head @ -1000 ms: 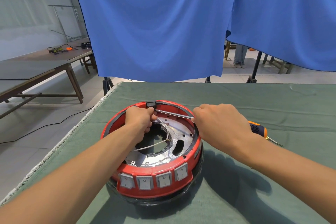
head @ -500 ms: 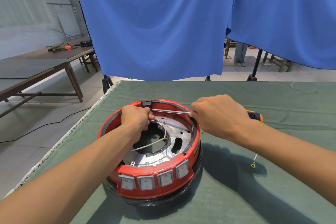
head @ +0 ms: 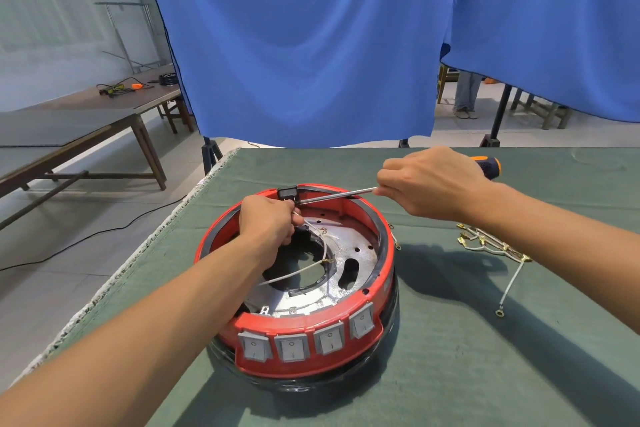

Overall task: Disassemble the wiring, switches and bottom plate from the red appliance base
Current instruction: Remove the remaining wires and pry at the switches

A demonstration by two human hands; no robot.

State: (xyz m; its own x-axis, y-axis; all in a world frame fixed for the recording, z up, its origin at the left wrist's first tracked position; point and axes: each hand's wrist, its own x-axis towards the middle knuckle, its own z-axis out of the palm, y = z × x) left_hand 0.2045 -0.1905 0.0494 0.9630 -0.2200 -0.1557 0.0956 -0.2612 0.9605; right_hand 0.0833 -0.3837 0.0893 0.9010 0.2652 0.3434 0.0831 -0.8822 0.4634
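Red base [head: 311,362] upside down on green cloth [head: 485,374], near left front edge. Left hand [head: 268,220] curled round white wire [head: 294,272] inside rim, likely keeping it taut and clear of tool. Right hand [head: 429,182] wrapped round screwdriver [head: 486,166], shaft reaching across to small black part [head: 287,191] on far rim, probably to pry or unscrew. Four grey switches [head: 308,340] in front wall, unremoved. One metal plate [head: 349,250] inside. One loose wire bundle [head: 491,248] lying right of base, apart.

The left hand [head: 268,222] hides what its fingers pinch. The right hand [head: 429,180] covers most of the screwdriver [head: 486,166] handle. Both forearms run off the frame.
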